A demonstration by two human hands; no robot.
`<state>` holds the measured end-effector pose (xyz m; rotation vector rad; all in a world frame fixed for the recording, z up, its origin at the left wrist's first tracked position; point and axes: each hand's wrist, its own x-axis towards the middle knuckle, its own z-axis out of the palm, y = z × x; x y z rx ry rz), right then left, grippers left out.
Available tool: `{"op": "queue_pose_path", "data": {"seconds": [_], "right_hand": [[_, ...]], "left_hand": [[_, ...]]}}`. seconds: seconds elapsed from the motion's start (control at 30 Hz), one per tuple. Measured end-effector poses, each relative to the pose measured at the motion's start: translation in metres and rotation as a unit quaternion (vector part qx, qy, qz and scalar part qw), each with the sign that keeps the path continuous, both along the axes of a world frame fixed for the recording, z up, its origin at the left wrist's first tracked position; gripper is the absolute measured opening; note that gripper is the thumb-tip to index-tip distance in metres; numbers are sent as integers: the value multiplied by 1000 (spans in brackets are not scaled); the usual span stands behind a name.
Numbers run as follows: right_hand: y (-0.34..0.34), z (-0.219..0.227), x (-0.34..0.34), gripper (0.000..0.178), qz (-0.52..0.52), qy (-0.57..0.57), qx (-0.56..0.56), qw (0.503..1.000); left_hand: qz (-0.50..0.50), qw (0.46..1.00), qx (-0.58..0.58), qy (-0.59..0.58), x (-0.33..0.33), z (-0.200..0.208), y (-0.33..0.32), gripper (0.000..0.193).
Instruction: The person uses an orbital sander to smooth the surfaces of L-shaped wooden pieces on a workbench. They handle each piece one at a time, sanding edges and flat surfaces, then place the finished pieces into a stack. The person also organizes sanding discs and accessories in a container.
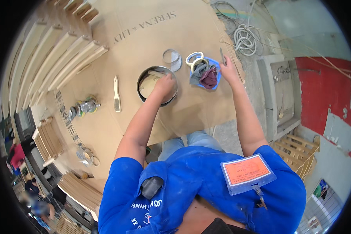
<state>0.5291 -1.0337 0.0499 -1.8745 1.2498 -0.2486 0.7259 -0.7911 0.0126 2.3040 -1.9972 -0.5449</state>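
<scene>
- Cardboard-brown counter, spread before the body, beneath everything close to the hands.
- Thin grey tool in the right hand, with fingers closed about its near end. Located just beyond the right side of the blue basket. Long axis running almost straight away from the body, free end pointing to the far edge of the counter and leaning slightly left.
- Left hand reaching over the right half of a round, dark-walled pot, fingers curled downward. Cannot tell a grip from a mere touch, with the fingertips hidden.
- Pot left of the basket, mouth facing up; round, so without a long axis. Inside, a pale round sheet and, near the far wall, a pale stick-like piece lying roughly crosswise.
- In the basket, grey cloth and maroon cloth, bunched together; two pale tape rolls overlapping at its far left corner.
- Beyond the pot, a thin ring partly over a grey disc.
- Left of the pot, well apart from both hands, a pale brush: long axis pointing away from the body, handle at the far end, bristles at the near end.
</scene>
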Motion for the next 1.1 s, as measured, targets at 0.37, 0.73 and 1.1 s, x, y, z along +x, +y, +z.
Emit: {"op": "queue_pose_path", "data": {"seconds": [0.37, 0.73, 1.1], "right_hand": [[11, -36, -12, 53, -69, 37, -62, 995], [-31, -10, 95, 49, 57, 137, -128, 981], [5, -30, 110, 60, 204, 91, -118, 968]], "left_hand": [[-58, 993, 95, -25, 12, 6, -11, 25], [85, 981, -130, 115, 6, 47, 3, 8], [211, 946, -178, 167, 2, 91, -10, 12]]}}
